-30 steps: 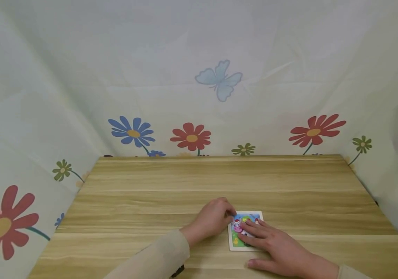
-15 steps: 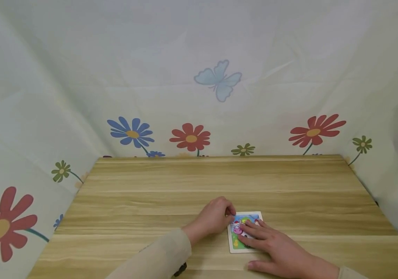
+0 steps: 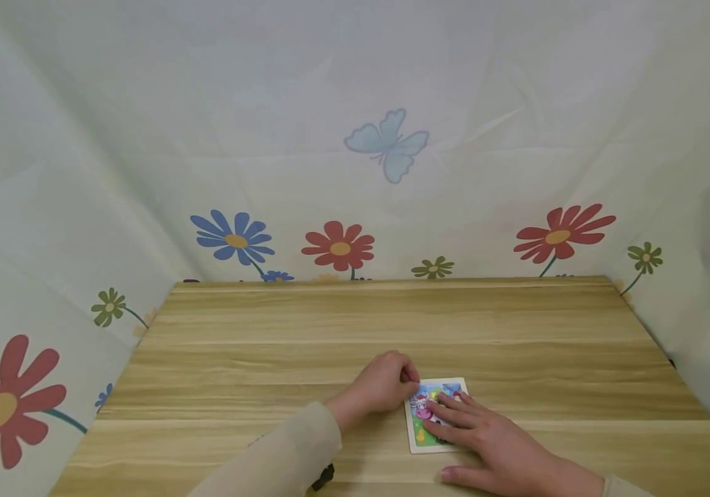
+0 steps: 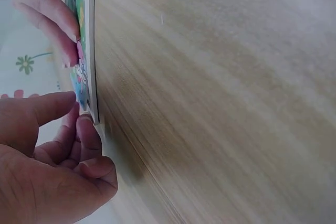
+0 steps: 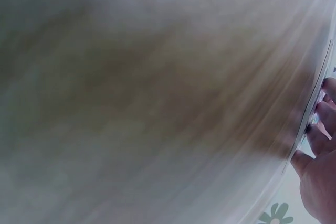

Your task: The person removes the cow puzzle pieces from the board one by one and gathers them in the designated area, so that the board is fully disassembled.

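A small square picture puzzle (image 3: 420, 442) with a white border and a cartoon cow lies on the wooden table. My left hand (image 3: 380, 383) is at its far left corner, fingers curled. In the left wrist view, the thumb and forefinger of my left hand (image 4: 58, 145) pinch at a blue puzzle piece (image 4: 80, 92) at that corner; the fingertips partly hide it. My right hand (image 3: 492, 435) lies across the right part of the puzzle with fingers extended, covering much of the picture. In the right wrist view, the fingertips of that hand (image 5: 320, 145) touch the puzzle.
The wooden tabletop (image 3: 330, 324) stretches behind and beside the hands. A pale cloth backdrop (image 3: 255, 124) with printed flowers and a butterfly encloses its back and sides. A small dark object (image 3: 324, 476) shows beside the left sleeve (image 3: 286, 449).
The puzzle's near edge has shifted very slightly toward me. Both hands keep nearly the same places, the left at the corner and the right on the picture.
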